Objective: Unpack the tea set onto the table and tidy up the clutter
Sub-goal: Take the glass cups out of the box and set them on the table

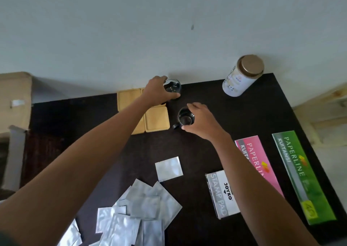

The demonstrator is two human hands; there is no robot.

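Nearest on the dark bench: a heap of silver foil sachets, unmarked. Right of them, a box printed "JOYKO STAMP PAD"; then pink and green booklets reading "PAPERLINE KUITANSI". Mid-bench, the right hand grasps a glass cup beside tan coasters. Beyond, the left hand grips a second glass cup. Farthest, a white jar, gold lid, label illegible.

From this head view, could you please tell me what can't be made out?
- Far glass: partly hidden by left hand.
- Wooden coasters: left arm covers some, count unclear.
- Jar label: too blurred to read.
- Foil sachets: cut off by bottom edge.
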